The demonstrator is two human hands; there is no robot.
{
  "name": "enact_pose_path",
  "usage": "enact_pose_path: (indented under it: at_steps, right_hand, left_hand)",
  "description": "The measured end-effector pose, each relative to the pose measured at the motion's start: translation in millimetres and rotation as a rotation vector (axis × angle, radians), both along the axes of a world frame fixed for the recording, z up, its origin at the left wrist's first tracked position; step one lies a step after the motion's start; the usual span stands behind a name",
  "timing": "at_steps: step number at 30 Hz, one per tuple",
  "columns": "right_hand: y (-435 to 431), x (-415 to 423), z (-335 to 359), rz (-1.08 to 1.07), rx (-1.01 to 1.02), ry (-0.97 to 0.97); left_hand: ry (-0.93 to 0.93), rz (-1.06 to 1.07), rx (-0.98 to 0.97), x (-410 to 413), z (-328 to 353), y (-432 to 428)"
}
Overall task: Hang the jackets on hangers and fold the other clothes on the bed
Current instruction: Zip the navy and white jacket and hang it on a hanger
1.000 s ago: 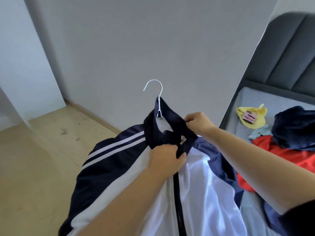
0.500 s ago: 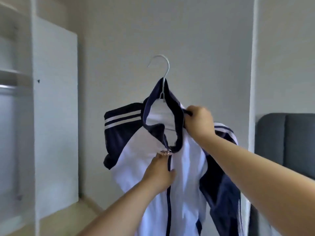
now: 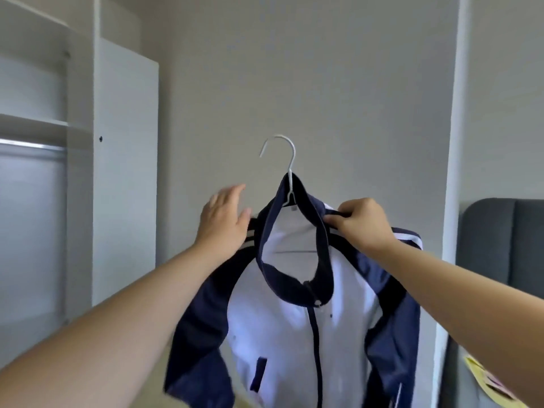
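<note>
While the jacket (image 3: pixel 294 334) already sits on its hanger (image 3: pixel 287 160) in the head view, zipped up to the collar, I judge this garment only part done, because the hook is free in the air at the centre of the frame and catches on nothing. Your right hand (image 3: pixel 363 223) pinches the collar at the shoulder and carries the load. Your left hand (image 3: pixel 223 219) is spread flat by the striped shoulder and grips nothing. The jacket is white in front with navy sleeves and collar, and it hangs fairly straight. The wardrobe rail (image 3: pixel 32 145) at the left edge looks like the place for it. Only the headboard (image 3: pixel 500 245) and a yellow cloth (image 3: pixel 485 381) show at the lower right, so the folding looks unfinished.
</note>
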State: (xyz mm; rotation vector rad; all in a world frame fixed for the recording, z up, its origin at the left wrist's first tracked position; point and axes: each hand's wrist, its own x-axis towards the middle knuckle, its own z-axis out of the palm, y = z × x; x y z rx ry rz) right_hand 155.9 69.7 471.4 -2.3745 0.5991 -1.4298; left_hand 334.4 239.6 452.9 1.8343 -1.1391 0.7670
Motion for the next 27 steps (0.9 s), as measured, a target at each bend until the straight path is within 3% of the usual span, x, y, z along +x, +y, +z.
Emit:
enact_pose_path:
  at_steps: [3,6,9,12,14,15,18,21,23,27]
  right_hand:
    - [1,-4,-13,0.038,-0.004,0.038]
    - [-1,-6,-27,0.034,-0.021,0.104]
    - [-4,-11,-32,-0.005,-0.027,0.255]
    - [-14,-19,-32,-0.147,-0.089,0.742]
    - [-19,-27,-32,-0.239,-0.084,0.916]
    - [-20,-30,-31,-0.281,-0.136,0.882]
    - [-22,-33,-38,-0.485,-0.437,0.539]
    - [-15,-24,-47,-0.555,-0.294,0.818]
    - [-7,-15,-44,-0.448,-0.203,0.83]
    - [17,11,-43,-0.003,-0.135,0.639]
  left_hand:
    - [0.381,-0.247,0.309,-3,1,0]
    - [0.534,-0.314,0.243,-11,-8,0]
    - [0.576,-0.223,0.086,-13,-20,-3]
    - [0.526,-0.077,0.02,-6,-29,0]
    - [0.419,0.059,0.045,-2,-32,5]
    - [0.374,0.093,0.037,-1,-32,8]
    - [0.267,0.096,-0.048,-1,-32,16]
    - [0.175,0.072,-0.07,-8,-34,16]
    - [0.141,0.052,-0.069,-14,-41,14]
    - [0.19,0.05,-0.067,-12,-60,15]
